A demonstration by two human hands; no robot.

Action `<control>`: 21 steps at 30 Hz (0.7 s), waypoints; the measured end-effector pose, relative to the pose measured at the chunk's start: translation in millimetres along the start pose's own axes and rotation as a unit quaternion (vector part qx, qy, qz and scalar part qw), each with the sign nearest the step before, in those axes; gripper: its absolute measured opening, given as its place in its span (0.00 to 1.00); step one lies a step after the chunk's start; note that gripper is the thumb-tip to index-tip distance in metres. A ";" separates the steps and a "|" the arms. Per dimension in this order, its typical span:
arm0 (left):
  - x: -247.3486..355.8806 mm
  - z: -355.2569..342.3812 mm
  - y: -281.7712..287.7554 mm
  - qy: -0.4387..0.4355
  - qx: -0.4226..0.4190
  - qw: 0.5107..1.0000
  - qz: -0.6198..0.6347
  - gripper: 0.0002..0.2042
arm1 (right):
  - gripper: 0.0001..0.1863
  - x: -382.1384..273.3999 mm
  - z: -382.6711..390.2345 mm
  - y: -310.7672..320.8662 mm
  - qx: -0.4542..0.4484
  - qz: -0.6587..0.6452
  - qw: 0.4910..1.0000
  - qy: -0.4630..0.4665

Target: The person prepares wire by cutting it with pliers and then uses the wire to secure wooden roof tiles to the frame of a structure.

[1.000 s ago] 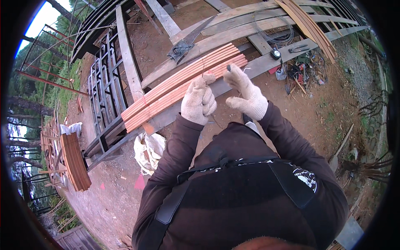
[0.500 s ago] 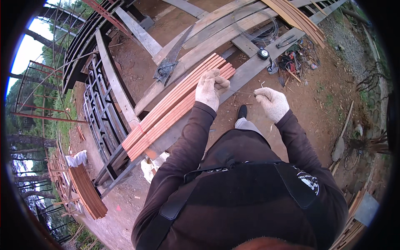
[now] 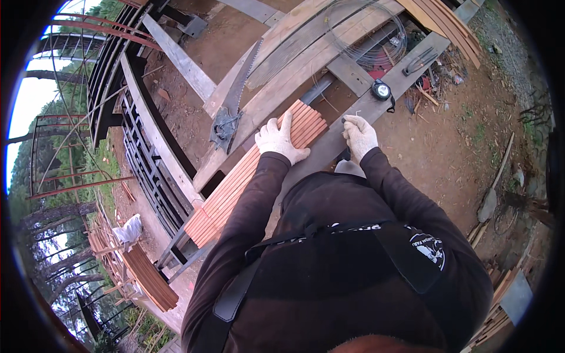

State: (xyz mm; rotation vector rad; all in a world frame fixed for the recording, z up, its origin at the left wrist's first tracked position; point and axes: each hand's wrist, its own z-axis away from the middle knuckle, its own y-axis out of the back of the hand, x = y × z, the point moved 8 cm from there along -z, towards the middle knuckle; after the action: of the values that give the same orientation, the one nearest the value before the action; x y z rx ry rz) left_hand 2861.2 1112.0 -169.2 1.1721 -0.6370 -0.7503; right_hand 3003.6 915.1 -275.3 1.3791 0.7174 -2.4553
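My left hand [image 3: 276,141], in a white knit glove, spans a bundle of reddish-brown wooden strips [image 3: 223,207], thumb at the near side and fingers toward the far side. The strips lie side by side on grey planks, with a thin tie visible around their lower-left end. Just off the bundle's right end, my gloved right hand [image 3: 360,137] is closed, fingers pinched together. A short bent piece of thin wire [image 3: 357,112] sticks up from it; the rest of the wire is hidden or too fine to see.
A handsaw [image 3: 245,79] lies on the planks beyond the bundle. Farther right are a coil of wire [image 3: 368,32], a tape measure [image 3: 381,90] and pliers [image 3: 420,61]. More wooden strips [image 3: 442,26] lie at the far right. A black metal frame [image 3: 150,167] stands left.
My left hand has gone from pinching in the air to gripping the strips. The gap between the two rows of strips has closed. My right hand has moved left, toward the bundle.
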 end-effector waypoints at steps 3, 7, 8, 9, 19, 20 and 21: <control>-3.0 -3.2 -7.8 0.006 -0.006 1.000 0.008 0.60 | 0.12 5.6 -26.3 -16.2 -0.009 0.043 0.998 -0.042; -1.4 -11.2 -9.2 -0.009 -0.036 0.999 0.014 0.61 | 0.10 16.5 -58.1 -39.6 -0.040 0.173 0.978 -0.110; 2.3 -13.1 -4.7 -0.017 -0.023 0.999 0.016 0.62 | 0.10 20.3 -60.2 -50.0 -0.068 0.216 0.961 -0.159; 2.1 -16.2 -6.5 -0.020 -0.026 0.999 0.015 0.62 | 0.11 26.1 -62.3 -56.7 -0.095 0.257 0.939 -0.207; -17.0 -10.0 18.4 -0.032 -0.016 0.997 0.072 0.60 | 0.12 22.7 -61.0 -62.3 -0.177 0.078 0.954 -0.231; -20.5 -4.8 31.6 -0.045 0.007 0.995 0.090 0.59 | 0.12 16.4 -50.2 -73.4 -0.192 -0.032 0.949 -0.247; -23.2 -0.4 45.3 -0.060 0.031 0.992 0.106 0.59 | 0.12 13.0 -45.5 -83.7 -0.204 -0.144 0.933 -0.258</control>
State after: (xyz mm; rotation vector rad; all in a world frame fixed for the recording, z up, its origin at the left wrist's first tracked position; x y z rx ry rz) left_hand 2855.9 1140.1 -127.0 1.1010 -0.8750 -0.6271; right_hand 2994.3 1010.6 -281.0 0.4723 1.2596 -2.5059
